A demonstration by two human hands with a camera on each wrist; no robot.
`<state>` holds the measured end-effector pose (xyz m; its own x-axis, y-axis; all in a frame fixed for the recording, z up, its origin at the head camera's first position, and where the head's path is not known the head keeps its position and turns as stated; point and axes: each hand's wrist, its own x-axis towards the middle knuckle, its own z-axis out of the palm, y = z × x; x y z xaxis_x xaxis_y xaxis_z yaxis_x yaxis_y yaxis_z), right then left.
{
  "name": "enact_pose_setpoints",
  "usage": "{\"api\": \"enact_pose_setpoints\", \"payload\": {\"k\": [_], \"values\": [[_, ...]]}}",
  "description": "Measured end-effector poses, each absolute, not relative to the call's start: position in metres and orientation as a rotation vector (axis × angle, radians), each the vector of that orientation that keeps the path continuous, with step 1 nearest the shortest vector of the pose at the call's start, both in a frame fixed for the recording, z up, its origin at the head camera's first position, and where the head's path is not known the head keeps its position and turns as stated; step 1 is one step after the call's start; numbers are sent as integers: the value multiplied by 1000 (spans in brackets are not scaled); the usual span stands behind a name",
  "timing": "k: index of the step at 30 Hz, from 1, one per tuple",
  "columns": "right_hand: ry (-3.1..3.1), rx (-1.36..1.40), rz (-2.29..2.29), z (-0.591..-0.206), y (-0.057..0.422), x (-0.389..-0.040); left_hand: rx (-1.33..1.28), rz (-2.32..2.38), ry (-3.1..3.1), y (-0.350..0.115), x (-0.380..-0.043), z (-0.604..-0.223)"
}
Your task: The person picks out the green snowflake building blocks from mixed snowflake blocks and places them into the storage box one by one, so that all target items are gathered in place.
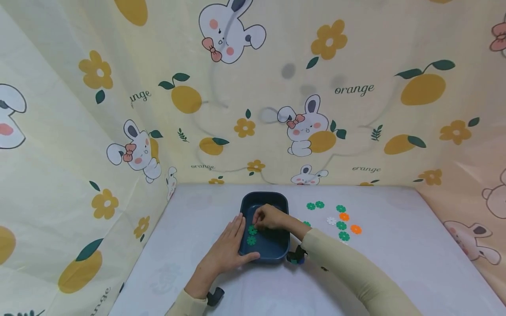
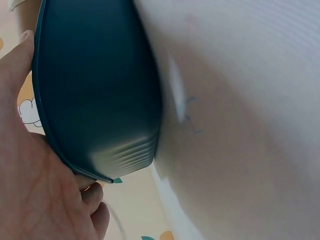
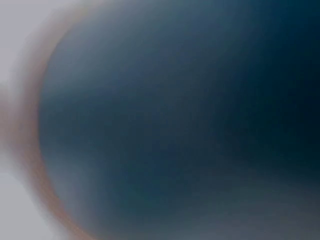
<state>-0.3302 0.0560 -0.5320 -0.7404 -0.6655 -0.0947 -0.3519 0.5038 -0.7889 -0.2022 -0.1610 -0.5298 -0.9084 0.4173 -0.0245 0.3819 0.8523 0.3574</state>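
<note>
A dark blue rectangular tray (image 1: 272, 252) stands on the table, with green flower-shaped pieces (image 1: 251, 240) lying inside near its left wall. My left hand (image 1: 226, 245) spans the near left corner, straight fingers along the left rim and thumb on the near rim. In the left wrist view the tray's ribbed outer wall (image 2: 127, 155) shows beside the left hand (image 2: 40, 185). My right hand (image 1: 270, 217) reaches into the tray from the right. Its curled fingertips pinch at the upper green piece (image 1: 252, 230), partly covering it. The right wrist view is a dark blue blur.
Right of the tray, green flower-shaped pieces (image 1: 344, 236), orange ones (image 1: 356, 229) and a white one (image 1: 331, 220) lie scattered on the white-covered table (image 1: 395, 263). A printed curtain (image 1: 253, 149) rises at the back and sides. One green piece (image 1: 306, 224) lies by the right forearm.
</note>
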Motion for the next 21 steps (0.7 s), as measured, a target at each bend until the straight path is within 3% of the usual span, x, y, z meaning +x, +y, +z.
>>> {"api": "enact_pose_setpoints", "payload": {"k": [13, 21], "values": [[2485, -927, -1082, -518, 72, -324, 601, 521, 2917, -157, -204, -529], [2546, -959, -1123, -491, 111, -309, 596, 532, 2916, -158, -202, -529]]}}
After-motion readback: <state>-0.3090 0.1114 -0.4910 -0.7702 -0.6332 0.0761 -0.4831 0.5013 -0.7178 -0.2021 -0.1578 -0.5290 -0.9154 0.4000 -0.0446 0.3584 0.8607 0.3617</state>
